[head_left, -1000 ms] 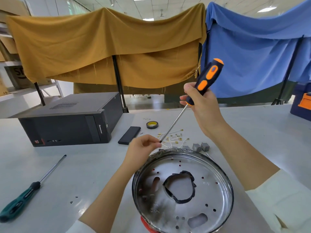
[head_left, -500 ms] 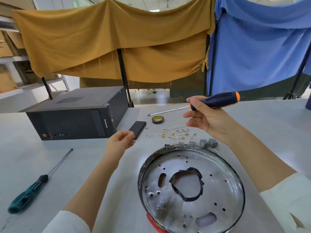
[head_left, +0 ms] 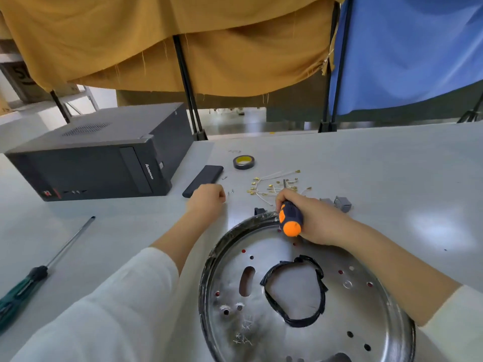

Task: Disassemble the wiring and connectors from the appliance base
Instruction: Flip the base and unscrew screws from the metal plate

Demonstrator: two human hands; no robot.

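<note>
A round metal appliance base (head_left: 308, 291) lies on the table in front of me, with a black taped ring (head_left: 294, 291) around its centre hole. My right hand (head_left: 311, 218) grips an orange and dark blue screwdriver (head_left: 290, 220) over the base's far rim; its shaft points away into a pile of white wires with brass connectors (head_left: 271, 185). My left hand (head_left: 207, 198) rests on the table with curled fingers, left of the wires, beside a few tiny screws (head_left: 230, 192). Whether those fingers hold anything is hidden.
A black computer case (head_left: 99, 158) sits at the left. A dark flat box (head_left: 202, 180) and a tape roll (head_left: 243, 162) lie beyond my left hand. Two grey blocks (head_left: 338, 203) sit right of the wires. A green-handled screwdriver (head_left: 39, 275) lies at the near left.
My right hand has come down from the air to the base's far rim, turning the screwdriver so its shaft points away. My left hand has moved to the table beside the screws.
</note>
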